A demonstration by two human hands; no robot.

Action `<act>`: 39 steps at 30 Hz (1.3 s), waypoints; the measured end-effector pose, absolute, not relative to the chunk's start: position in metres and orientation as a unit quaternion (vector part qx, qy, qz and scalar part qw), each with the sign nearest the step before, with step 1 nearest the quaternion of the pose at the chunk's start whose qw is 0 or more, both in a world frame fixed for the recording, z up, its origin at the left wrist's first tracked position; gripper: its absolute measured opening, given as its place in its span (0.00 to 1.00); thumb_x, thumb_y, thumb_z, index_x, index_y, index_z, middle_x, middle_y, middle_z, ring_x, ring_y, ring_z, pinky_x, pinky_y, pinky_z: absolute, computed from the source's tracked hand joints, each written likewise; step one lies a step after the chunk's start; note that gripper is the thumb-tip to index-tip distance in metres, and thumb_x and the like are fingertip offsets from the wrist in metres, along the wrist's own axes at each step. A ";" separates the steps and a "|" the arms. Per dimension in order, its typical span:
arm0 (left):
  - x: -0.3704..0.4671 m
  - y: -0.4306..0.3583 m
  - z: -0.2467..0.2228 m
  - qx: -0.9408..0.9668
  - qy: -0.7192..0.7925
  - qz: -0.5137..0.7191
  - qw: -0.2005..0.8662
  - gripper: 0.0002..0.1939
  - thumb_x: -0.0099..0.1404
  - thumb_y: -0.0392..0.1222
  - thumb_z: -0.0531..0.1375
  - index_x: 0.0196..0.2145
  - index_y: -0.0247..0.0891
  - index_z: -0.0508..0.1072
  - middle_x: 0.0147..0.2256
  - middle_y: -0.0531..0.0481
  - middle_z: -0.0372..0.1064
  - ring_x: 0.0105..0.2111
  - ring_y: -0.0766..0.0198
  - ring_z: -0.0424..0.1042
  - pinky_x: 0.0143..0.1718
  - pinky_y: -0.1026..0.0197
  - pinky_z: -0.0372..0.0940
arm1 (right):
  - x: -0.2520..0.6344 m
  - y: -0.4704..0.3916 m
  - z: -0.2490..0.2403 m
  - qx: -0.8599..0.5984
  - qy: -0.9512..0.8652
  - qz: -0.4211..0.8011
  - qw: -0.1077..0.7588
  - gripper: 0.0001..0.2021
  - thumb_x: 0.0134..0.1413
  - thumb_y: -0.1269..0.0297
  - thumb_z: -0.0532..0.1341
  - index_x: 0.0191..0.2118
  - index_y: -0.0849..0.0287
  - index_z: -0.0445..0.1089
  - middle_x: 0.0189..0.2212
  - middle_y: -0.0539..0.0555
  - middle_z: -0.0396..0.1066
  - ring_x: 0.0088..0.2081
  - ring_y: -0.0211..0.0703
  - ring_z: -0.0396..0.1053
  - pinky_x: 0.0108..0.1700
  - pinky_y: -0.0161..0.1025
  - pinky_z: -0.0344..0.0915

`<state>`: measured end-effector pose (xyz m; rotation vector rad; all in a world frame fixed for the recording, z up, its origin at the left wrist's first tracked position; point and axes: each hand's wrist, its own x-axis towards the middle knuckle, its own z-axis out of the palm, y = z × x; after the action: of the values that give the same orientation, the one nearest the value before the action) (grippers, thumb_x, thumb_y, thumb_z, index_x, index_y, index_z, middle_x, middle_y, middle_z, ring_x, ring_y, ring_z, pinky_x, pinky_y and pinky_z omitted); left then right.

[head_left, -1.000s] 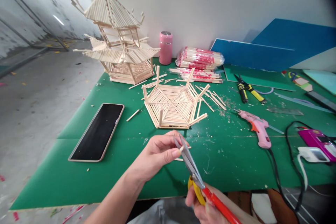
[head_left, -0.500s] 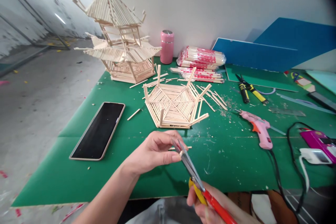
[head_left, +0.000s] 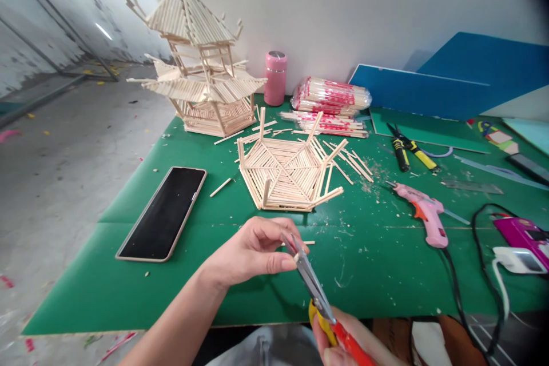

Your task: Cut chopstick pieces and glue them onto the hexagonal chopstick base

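My left hand (head_left: pixel 261 249) is closed in a pinch on a short wooden stick (head_left: pixel 297 257), of which only a small end shows. The blades of a pair of scissors (head_left: pixel 309 277) with red and yellow handles straddle that stick, slightly apart. My right hand (head_left: pixel 338 337) is wrapped round the scissors' handles near the table's front edge. Just beyond my left hand, a hexagonal base of wooden sticks (head_left: pixel 281 174) lies on the green table (head_left: pixel 240 303), with posts standing at its corners. Another stick (head_left: pixel 306 243) rests on the table behind the blades.
A stick pagoda model (head_left: pixel 197 80) stands at the back left, near a pink flask (head_left: pixel 275 79) and wrapped chopsticks (head_left: pixel 330 97). A phone (head_left: pixel 163 214) lies left. On the right are a pink glue gun (head_left: pixel 422 211), its cable, and pliers (head_left: pixel 409 148).
The scissors' blades have turned slightly and my right hand has shifted a little. My left hand keeps its pinch. The whole view has moved slightly.
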<state>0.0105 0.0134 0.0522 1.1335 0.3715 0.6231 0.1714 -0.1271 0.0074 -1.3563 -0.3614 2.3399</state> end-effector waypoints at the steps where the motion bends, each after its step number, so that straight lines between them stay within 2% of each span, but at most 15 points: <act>1: 0.011 0.013 0.052 0.524 0.173 0.290 0.782 0.08 0.51 0.38 0.65 0.31 0.35 0.78 0.28 0.48 0.66 0.26 0.67 0.65 0.30 0.63 0.62 | 0.170 -0.128 0.007 -0.491 -0.128 0.835 0.213 0.22 0.45 0.41 0.54 0.24 0.58 0.60 0.19 0.46 0.50 0.21 0.32 0.51 0.24 0.32 0.54; 6: 0.014 0.009 0.047 0.491 0.176 0.305 0.797 0.09 0.51 0.40 0.65 0.31 0.35 0.78 0.28 0.48 0.66 0.27 0.67 0.64 0.33 0.62 0.62 | 0.167 -0.127 0.007 -0.503 -0.139 0.822 0.227 0.22 0.48 0.41 0.49 0.20 0.56 0.55 0.14 0.43 0.44 0.16 0.30 0.45 0.20 0.31 0.48; 8: 0.017 0.005 0.045 0.472 0.181 0.317 0.802 0.10 0.51 0.42 0.65 0.31 0.35 0.78 0.28 0.48 0.65 0.27 0.67 0.64 0.34 0.61 0.61 | 0.170 -0.126 0.010 -0.491 -0.186 0.820 0.230 0.21 0.46 0.42 0.53 0.22 0.56 0.55 0.14 0.41 0.44 0.16 0.29 0.45 0.19 0.31 0.46; 11: 0.022 0.000 0.042 0.449 0.195 0.333 0.806 0.10 0.52 0.43 0.64 0.31 0.35 0.78 0.28 0.48 0.65 0.29 0.66 0.63 0.35 0.61 0.60 | 0.177 -0.126 0.012 -0.465 -0.256 0.813 0.238 0.20 0.39 0.47 0.62 0.26 0.57 0.56 0.15 0.40 0.46 0.17 0.27 0.45 0.20 0.31 0.43; 15: 0.026 -0.005 0.039 0.417 0.207 0.348 0.814 0.09 0.52 0.42 0.64 0.30 0.35 0.78 0.28 0.48 0.64 0.29 0.66 0.62 0.33 0.63 0.59 | 0.179 -0.124 0.008 -0.441 -0.252 0.833 0.218 0.21 0.35 0.49 0.65 0.26 0.56 0.55 0.14 0.39 0.46 0.16 0.26 0.43 0.20 0.31 0.42; 17: 0.027 -0.005 0.039 0.414 0.208 0.351 0.814 0.09 0.52 0.42 0.64 0.30 0.35 0.78 0.28 0.49 0.64 0.29 0.66 0.62 0.32 0.64 0.59 | 0.176 -0.121 0.007 -0.433 -0.233 0.843 0.220 0.21 0.36 0.48 0.64 0.25 0.56 0.54 0.13 0.39 0.46 0.15 0.27 0.44 0.20 0.31 0.42; 22: 0.026 0.002 0.040 0.467 0.196 0.334 0.796 0.09 0.50 0.43 0.65 0.28 0.35 0.78 0.26 0.48 0.64 0.26 0.68 0.62 0.31 0.63 0.60 | 0.171 -0.114 0.013 -0.439 -0.163 0.855 0.224 0.21 0.47 0.43 0.51 0.21 0.57 0.55 0.13 0.41 0.45 0.16 0.29 0.48 0.20 0.30 0.45; 27: 0.025 0.007 0.041 0.476 0.187 0.310 0.801 0.09 0.50 0.41 0.65 0.28 0.34 0.78 0.27 0.47 0.65 0.25 0.68 0.62 0.27 0.64 0.59 | 0.169 -0.119 0.005 -0.441 -0.160 0.854 0.226 0.18 0.47 0.47 0.55 0.21 0.57 0.56 0.13 0.41 0.47 0.16 0.29 0.48 0.21 0.30 0.48; 31: 0.026 0.003 0.040 0.461 0.189 0.317 0.807 0.09 0.49 0.41 0.65 0.29 0.34 0.78 0.27 0.48 0.65 0.26 0.67 0.62 0.29 0.64 0.59 | 0.168 -0.122 -0.009 -0.448 -0.161 0.850 0.225 0.17 0.47 0.50 0.57 0.21 0.57 0.55 0.13 0.41 0.45 0.16 0.29 0.47 0.20 0.31 0.49; 36: 0.033 -0.011 0.039 0.389 0.215 0.344 0.827 0.12 0.51 0.45 0.64 0.32 0.35 0.77 0.29 0.48 0.63 0.30 0.64 0.61 0.33 0.62 0.57 | 0.175 -0.122 -0.004 -0.478 -0.240 0.811 0.238 0.14 0.39 0.59 0.65 0.23 0.57 0.59 0.14 0.41 0.48 0.17 0.29 0.48 0.22 0.31 0.49; 39: 0.039 -0.019 0.040 0.345 0.223 0.361 0.837 0.12 0.50 0.46 0.64 0.31 0.36 0.77 0.29 0.48 0.61 0.30 0.64 0.60 0.33 0.62 0.56 | 0.175 -0.123 0.004 -0.495 -0.259 0.788 0.259 0.13 0.38 0.58 0.66 0.24 0.56 0.60 0.14 0.41 0.49 0.18 0.31 0.50 0.23 0.32 0.50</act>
<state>0.0393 -0.0191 0.0399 0.7306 0.4712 0.7650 0.1753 -0.1228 0.0042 -1.3409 -0.7019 2.1359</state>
